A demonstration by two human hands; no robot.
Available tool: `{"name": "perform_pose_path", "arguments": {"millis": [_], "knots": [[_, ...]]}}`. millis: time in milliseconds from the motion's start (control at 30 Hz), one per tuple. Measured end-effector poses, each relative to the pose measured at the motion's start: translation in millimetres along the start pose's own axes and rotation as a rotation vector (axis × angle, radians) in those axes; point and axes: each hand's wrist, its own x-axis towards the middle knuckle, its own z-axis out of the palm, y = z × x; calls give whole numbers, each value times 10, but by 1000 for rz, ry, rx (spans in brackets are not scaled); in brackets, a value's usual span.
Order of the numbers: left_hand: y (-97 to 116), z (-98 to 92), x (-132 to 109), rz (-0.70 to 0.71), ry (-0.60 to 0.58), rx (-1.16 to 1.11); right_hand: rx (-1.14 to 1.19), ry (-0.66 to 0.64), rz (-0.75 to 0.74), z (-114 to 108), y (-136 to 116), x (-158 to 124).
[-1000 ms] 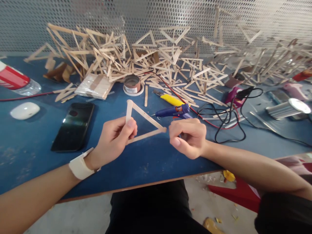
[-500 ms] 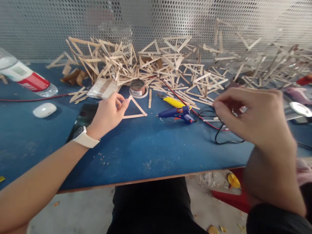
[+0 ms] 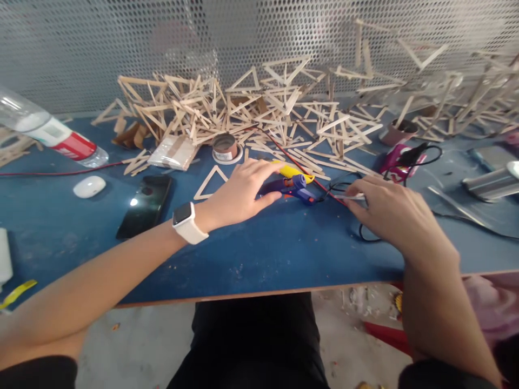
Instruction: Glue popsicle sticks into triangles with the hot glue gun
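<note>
My left hand (image 3: 243,189), with a white-banded watch on its wrist, reaches over the nozzle end of a blue hot glue gun (image 3: 294,186). Its thumb and fingers are apart on either side of the gun; whether they touch it I cannot tell. A yellow utility knife (image 3: 292,171) lies just behind the gun. To the right, my right hand (image 3: 383,208) closes its fingertips on a thin whitish glue stick (image 3: 343,197) low over the table. A triangle of wooden craft sticks (image 3: 203,186) lies flat beyond my left wrist.
Piled craft-stick frames (image 3: 194,108) line the mesh wall. A brown tape roll (image 3: 225,148), black phone (image 3: 146,205), white mouse (image 3: 89,186) and tilted water bottle (image 3: 73,143) are to the left. A black cable (image 3: 367,235) loops by my right hand; a purple box (image 3: 399,162) stands behind it.
My left hand has let go of the craft-stick triangle and moved right to the glue gun. My right hand has come down and closed on the glue stick.
</note>
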Motion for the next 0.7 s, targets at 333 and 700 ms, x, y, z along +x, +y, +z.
{"name": "perform_pose_path", "arguments": {"millis": [333, 700], "knots": [[98, 63, -52, 101, 79, -204, 90, 323, -156, 108, 86, -18], [84, 32, -102, 92, 69, -207, 954, 887, -298, -44, -245, -59]]}}
